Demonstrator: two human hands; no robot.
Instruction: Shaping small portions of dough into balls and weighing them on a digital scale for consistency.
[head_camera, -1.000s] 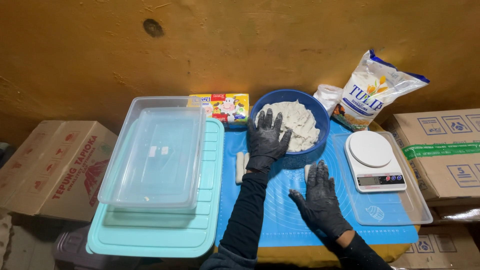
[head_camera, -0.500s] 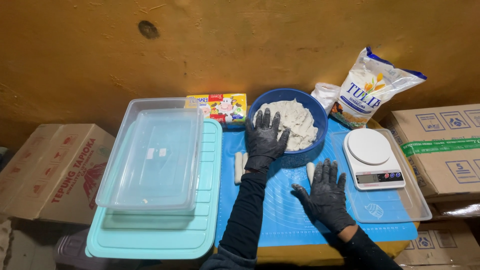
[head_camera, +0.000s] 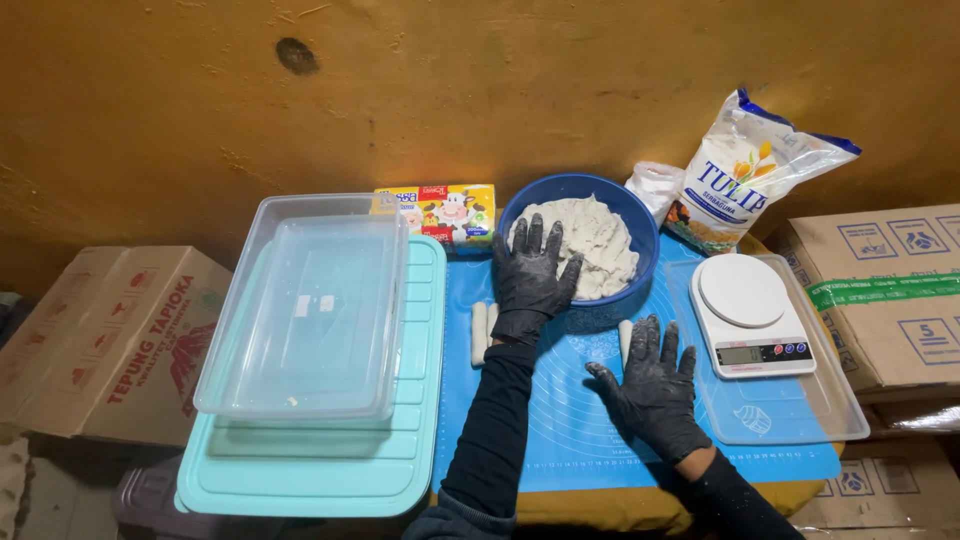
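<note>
Dough bowl (head_camera: 640, 225) rim under flat left hand (head_camera: 533, 275); right hand (head_camera: 655, 385) splayed on mat (head_camera: 570, 420), neither grip holding anything.

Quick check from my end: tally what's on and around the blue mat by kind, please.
Gloved hands: 2, left hand on the blue bowl of dough, right hand flat on the blue mat
Rolled dough sticks: 3
Clear containers: 2
Teal lid: 1
Scale: 1
Flour bag: 1
Total: 12

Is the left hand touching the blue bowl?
Touching. In the head view, the left hand lies over the near rim of the blue bowl, its fingers reaching onto the dough, with no gap showing.
</note>
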